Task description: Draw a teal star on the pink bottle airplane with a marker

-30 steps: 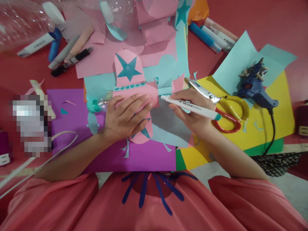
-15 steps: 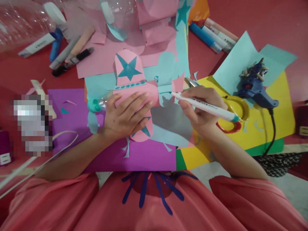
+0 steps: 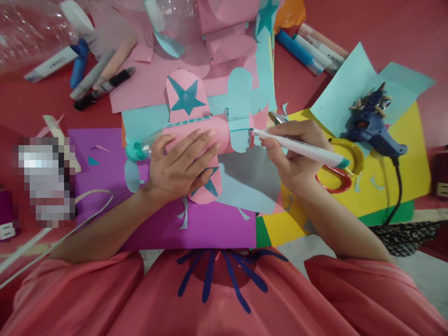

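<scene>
My left hand lies over the body of a toy airplane, a bottle wrapped in pink paper, with its fingers curved around it. Teal stars mark the pink wings, and a row of teal dots runs along one wing's base. At the plane's left end is a teal cap with a light-blue paper blade. A light-blue tail piece with rounded ends crosses the right end. My right hand is closed around a white marker; its tip meets the tail's right edge, at the end of a thin teal line.
Yellow-and-red-handled scissors lie beneath my right hand. A blue glue gun with a cord rests on yellow paper at the right. Markers and clear bottles are at the back. Purple paper with scraps lies in front.
The marker tip has moved slightly right and up, and the teal line now reaches across the tail piece. The tail piece has shifted slightly up and left. My left hand stays on the plane.
</scene>
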Available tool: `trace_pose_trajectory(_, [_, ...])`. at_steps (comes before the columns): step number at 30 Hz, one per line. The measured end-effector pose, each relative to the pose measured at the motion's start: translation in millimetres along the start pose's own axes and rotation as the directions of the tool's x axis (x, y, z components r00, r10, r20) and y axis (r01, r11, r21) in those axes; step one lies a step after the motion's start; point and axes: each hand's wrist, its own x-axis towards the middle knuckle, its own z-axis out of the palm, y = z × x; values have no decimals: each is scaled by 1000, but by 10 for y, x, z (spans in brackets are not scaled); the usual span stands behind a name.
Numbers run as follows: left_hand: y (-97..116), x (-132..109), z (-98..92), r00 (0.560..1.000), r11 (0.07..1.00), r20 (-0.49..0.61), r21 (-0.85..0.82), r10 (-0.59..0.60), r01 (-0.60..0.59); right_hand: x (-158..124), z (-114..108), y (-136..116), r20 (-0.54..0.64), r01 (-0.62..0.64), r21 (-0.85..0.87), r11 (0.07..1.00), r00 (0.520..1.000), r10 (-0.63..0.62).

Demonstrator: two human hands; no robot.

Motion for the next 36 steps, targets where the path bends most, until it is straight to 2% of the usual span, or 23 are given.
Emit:
trace_pose_trajectory(3, [6, 22, -11, 999, 999, -39, 5, 37, -37, 2, 3, 9, 11, 0, 3, 1000, 1000, 0])
trace_pose_trajectory(6, [34, 68, -45, 989, 990, -106, 110, 100, -89, 16, 9, 14, -40, 88, -12, 996, 995, -88])
trace_pose_trajectory(10, [60, 95, -77, 993, 984, -73, 160, 96, -84, 34, 3, -1, -82, 186, -20, 982, 979, -187])
trace_pose_trajectory(15, [49, 71, -67, 997, 994, -42, 91, 69, -65, 42, -12, -47, -20, 222, -14, 975, 975, -222])
trace_pose_trajectory(19, [45, 66, -62, 996, 991, -48, 111, 75, -69, 42, 4, -85, -28, 270, 19, 963, 963, -269])
trace_pose_trajectory(25, [54, 74, -66, 992, 987, -86, 139, 98, -85, 37, 11, -97, 44, 328, 50, 943, 943, -330])
trace_pose_trajectory(32, [43, 52, -54, 999, 997, -20, 65, 40, -39, 9, 7, -94, 157, 317, 163, 934, 927, -341])
trace_pose_trajectory(36, [47, 52, -57, 997, 995, -46, 86, 58, -54, 3, 10, -129, 143, 328, 173, 929, 924, -354])
